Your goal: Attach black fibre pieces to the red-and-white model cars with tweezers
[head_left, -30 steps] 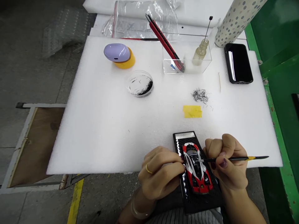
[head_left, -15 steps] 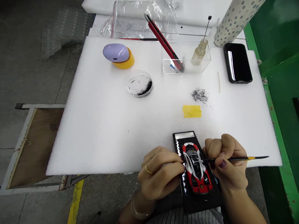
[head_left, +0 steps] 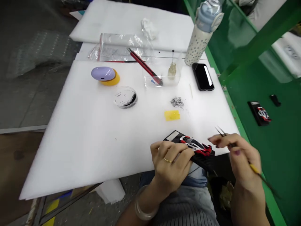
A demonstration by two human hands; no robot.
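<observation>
My left hand (head_left: 170,164) grips the black display base (head_left: 202,160) at the near edge of the white foam sheet (head_left: 94,131). A red, white and black model car (head_left: 196,146) sits on that base, which is now turned toward the right. My right hand (head_left: 237,153) is closed on thin tweezers (head_left: 222,131), tips pointing up and away, just right of the car. A pile of tiny black pins (head_left: 177,101) and a yellow tape piece (head_left: 172,115) lie beyond the car.
A round dish of black pins (head_left: 125,98), a purple case on a yellow disc (head_left: 103,74), a clear box with a red cutter (head_left: 145,67) and small bottle (head_left: 171,69), a phone (head_left: 203,77) and a dotted bottle (head_left: 201,34) stand farther back. Another boxed car (head_left: 261,113) lies on the green surface at right.
The view has swung up and right. My left hand has turned the base and car sideways. My right hand has lifted the tweezers off the car and drawn back to the right.
</observation>
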